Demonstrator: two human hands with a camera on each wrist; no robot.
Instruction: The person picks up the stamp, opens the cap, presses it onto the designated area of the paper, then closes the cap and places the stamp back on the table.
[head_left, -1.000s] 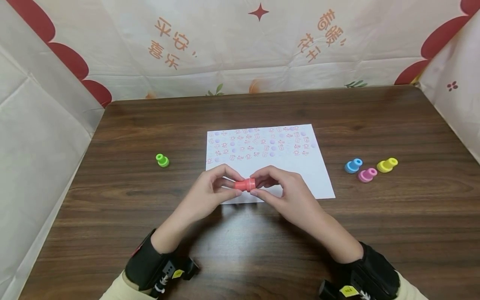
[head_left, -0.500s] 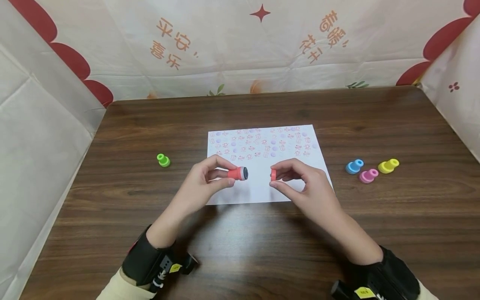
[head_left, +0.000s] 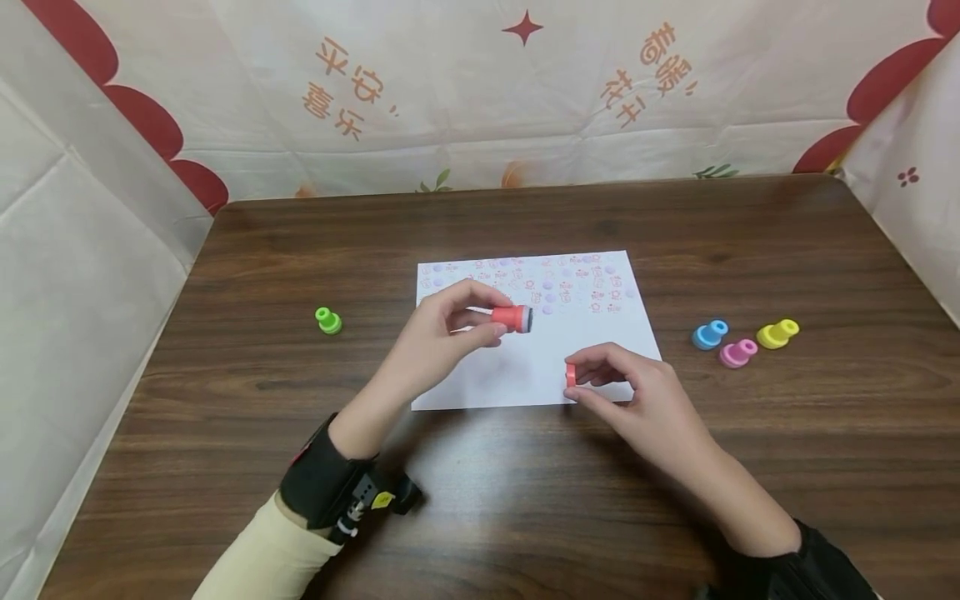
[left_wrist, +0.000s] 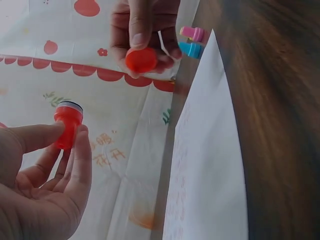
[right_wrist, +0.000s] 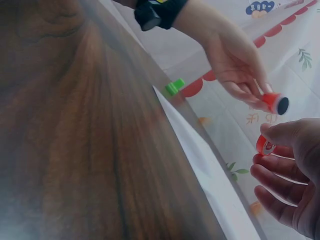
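Note:
My left hand (head_left: pixel 442 337) pinches a red stamp (head_left: pixel 512 318) by its handle above the sheet of paper (head_left: pixel 480 375). The stamp lies sideways in the head view, its dark round face (right_wrist: pixel 283 106) uncovered and pointing right. Between thumb and fingertips, my right hand (head_left: pixel 645 400) holds the small red cap (head_left: pixel 571 375) near the paper's front right part. Cap and stamp are apart. Rows of small red and purple prints (head_left: pixel 547 286) cover the far part of the paper; the left hand hides some of them.
A green stamp (head_left: pixel 328 321) stands on the brown table (head_left: pixel 247 400) left of the paper. To the right are a blue stamp (head_left: pixel 709 335), a pink stamp (head_left: pixel 738 353) and a yellow stamp (head_left: pixel 777 334). A printed white cloth (head_left: pixel 480 100) hangs behind the table.
The cap has come off the red stamp. My left hand has carried the stamp right and farther over the paper, while my right hand has drawn the cap away to the right.

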